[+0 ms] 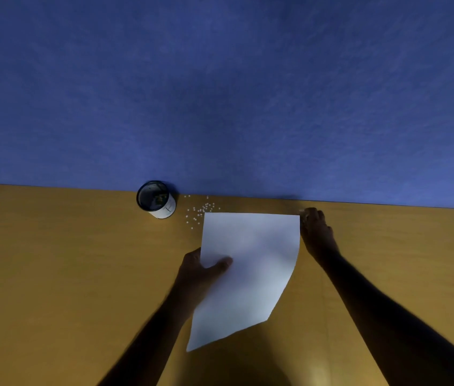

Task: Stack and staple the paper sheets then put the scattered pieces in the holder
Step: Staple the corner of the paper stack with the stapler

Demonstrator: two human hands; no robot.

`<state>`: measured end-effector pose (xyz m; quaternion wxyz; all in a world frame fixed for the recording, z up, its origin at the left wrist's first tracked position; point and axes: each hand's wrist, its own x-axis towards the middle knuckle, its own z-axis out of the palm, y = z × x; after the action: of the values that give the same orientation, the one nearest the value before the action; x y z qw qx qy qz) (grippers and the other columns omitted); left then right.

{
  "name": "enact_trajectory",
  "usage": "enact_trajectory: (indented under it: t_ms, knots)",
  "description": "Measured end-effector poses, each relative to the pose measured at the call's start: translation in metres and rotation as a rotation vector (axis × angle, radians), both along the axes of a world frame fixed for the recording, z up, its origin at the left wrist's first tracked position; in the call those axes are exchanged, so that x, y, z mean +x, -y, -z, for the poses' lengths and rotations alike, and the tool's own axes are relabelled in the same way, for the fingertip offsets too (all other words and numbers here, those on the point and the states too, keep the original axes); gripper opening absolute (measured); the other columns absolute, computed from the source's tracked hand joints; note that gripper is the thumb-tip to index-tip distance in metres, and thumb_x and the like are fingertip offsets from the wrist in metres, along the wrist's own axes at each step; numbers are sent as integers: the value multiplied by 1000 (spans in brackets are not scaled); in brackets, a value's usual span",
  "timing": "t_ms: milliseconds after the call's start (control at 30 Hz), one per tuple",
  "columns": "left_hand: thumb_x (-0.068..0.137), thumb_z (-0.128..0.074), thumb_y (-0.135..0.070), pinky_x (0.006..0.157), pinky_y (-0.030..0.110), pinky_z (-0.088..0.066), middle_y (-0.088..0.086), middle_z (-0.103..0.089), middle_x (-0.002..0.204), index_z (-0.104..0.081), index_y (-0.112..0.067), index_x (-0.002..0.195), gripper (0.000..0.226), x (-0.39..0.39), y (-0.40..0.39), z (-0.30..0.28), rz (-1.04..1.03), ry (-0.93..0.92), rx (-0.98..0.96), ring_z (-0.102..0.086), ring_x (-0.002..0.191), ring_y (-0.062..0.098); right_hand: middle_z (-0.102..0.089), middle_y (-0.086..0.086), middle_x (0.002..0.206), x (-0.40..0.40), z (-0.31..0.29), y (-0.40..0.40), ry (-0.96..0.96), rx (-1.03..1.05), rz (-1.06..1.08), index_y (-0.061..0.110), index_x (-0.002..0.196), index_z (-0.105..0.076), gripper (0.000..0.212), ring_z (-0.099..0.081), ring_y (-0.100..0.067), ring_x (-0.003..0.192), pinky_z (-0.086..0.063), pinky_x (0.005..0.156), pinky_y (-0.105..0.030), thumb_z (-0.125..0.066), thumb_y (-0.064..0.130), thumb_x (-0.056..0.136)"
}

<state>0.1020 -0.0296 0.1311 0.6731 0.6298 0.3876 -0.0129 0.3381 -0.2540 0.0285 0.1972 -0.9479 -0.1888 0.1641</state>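
Two bare hands work the white paper sheets (251,263) on the tan wooden desk (53,274): the left hand (200,271) pinches their edge, thumb on top, likely steadying them; the right hand (316,232) curls at the far corner, grip unclear. Tiny white scattered pieces (199,211) lie beside the black mesh holder (156,199).

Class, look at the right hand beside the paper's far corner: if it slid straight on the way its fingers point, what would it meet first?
The right hand points toward the blue wall behind the table. Nothing lies between, so probably the wall, though depth is hard to judge.
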Motion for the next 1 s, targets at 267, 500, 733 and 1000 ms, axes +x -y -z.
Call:
enact_trajectory:
  t_ms: [267, 500, 733, 1000]
  knots:
    - [87, -86, -20, 71, 9, -56, -15, -76, 110, -68, -28, 120, 38, -21, 15, -22, 62, 33, 52, -74, 95, -3, -67, -16, 89, -39, -51, 18, -447, 644, 317, 9, 112, -61, 31, -61, -24, 75, -47, 66, -39, -53, 38, 104]
    - [86, -88, -22, 77, 11, -57, -14, -80, 109, -72, -33, 111, 31, -45, 25, -38, 118, 73, 74, -76, 106, 7, -68, -4, 78, -67, -126, 33, -392, 685, 175, 16, 87, -66, 41, -61, -27, 71, -47, 65, -42, -53, 52, 102]
    - [88, -85, -33, 89, 13, -57, -18, -77, 119, -68, -36, 123, 39, -60, 30, -64, 265, 110, 124, -72, 113, 2, -73, 3, 101, -89, -228, 32, -251, 664, -69, 24, 111, -72, 20, -69, -16, 90, -51, 64, -29, -56, 34, 103]
    - [86, -87, -36, 88, 16, -58, -19, -76, 113, -69, -34, 120, 39, -69, 41, -103, 326, 176, 224, -73, 104, 0, -64, 11, 117, -133, -303, 8, -190, 516, -442, 27, 122, -64, 28, -63, -8, 114, -51, 90, -16, -65, 36, 97]
